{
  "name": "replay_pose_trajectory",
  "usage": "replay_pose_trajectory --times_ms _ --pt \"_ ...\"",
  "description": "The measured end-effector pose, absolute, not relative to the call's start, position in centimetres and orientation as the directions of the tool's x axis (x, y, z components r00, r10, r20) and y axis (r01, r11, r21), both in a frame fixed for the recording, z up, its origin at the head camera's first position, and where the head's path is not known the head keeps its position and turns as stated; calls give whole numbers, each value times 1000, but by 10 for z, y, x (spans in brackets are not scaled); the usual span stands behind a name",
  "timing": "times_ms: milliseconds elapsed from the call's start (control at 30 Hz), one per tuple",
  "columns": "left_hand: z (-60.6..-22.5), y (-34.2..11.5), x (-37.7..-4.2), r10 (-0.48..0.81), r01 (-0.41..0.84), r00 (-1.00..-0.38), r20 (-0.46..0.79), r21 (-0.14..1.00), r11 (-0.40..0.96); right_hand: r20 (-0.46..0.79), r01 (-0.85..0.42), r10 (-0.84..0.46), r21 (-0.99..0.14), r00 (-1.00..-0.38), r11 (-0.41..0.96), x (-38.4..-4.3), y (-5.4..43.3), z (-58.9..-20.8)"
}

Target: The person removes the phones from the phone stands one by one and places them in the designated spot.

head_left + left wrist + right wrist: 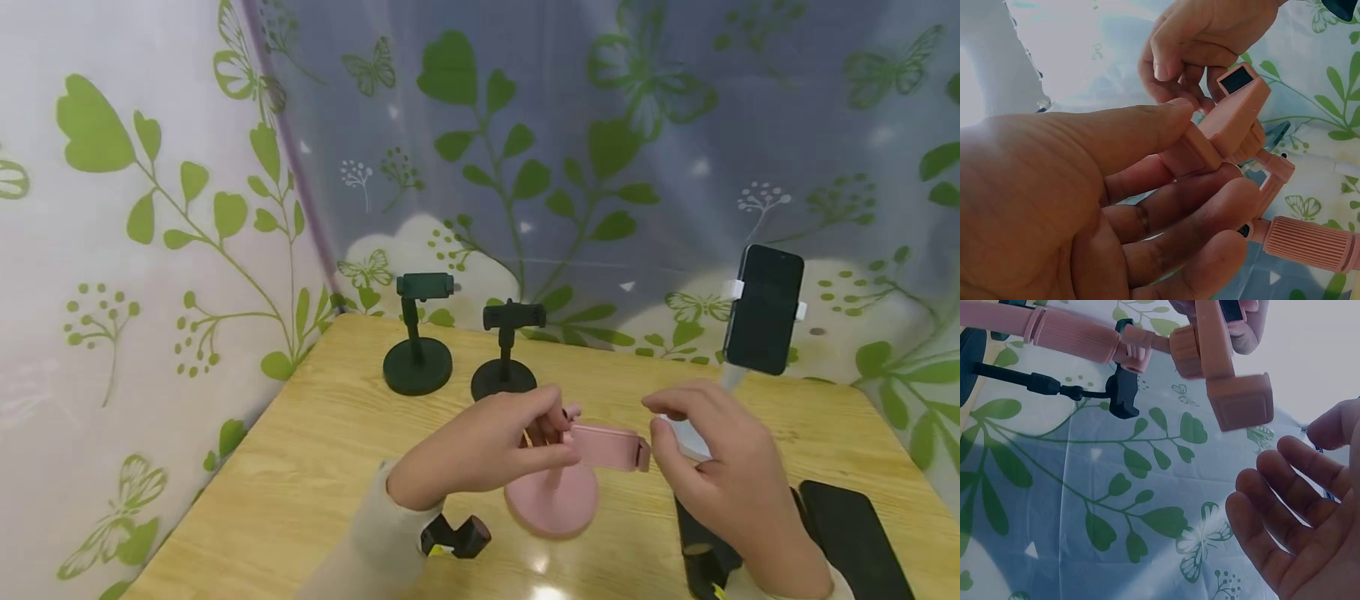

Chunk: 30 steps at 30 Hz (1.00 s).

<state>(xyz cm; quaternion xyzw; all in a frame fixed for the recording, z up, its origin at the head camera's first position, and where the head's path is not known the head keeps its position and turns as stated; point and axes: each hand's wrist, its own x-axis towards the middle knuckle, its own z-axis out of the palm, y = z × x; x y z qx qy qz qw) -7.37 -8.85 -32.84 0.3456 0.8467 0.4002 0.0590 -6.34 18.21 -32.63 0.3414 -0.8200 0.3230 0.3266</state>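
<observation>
A pink phone stand [555, 504] with a round base stands upright on the wooden table [315, 467]. My left hand [487, 442] pinches the left end of its phone clamp [606, 447] between thumb and fingers. In the left wrist view the thumb presses the clamp's end block [1191, 153], fingers beneath it. My right hand [723, 467] hovers by the clamp's other end, fingers loosely bent. The right wrist view shows that end block [1241, 405] just apart from the right hand's spread fingers [1263, 512], which hold nothing.
A dark green phone stand [417, 371] and a black phone stand [504, 379] stand behind. At right a white stand holds a black phone [765, 308] upright. Another black phone [855, 533] lies at the table's right side. A leaf-patterned curtain [547, 150] hangs behind the table.
</observation>
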Motion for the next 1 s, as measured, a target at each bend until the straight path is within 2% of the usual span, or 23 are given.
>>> replay_pose_trajectory --times_ms 167,400,1000 --pt "-329 -92 -71 619 529 -763 186 730 432 780 -804 -368 -271 -505 528 -66 175 -328" --pt "-329 -92 -71 621 531 -762 186 728 434 752 -778 -379 -272 -539 567 -66 174 -330" --pt "-329 -87 -73 612 494 -775 156 754 433 761 -765 -376 -236 -529 599 -64 175 -331"
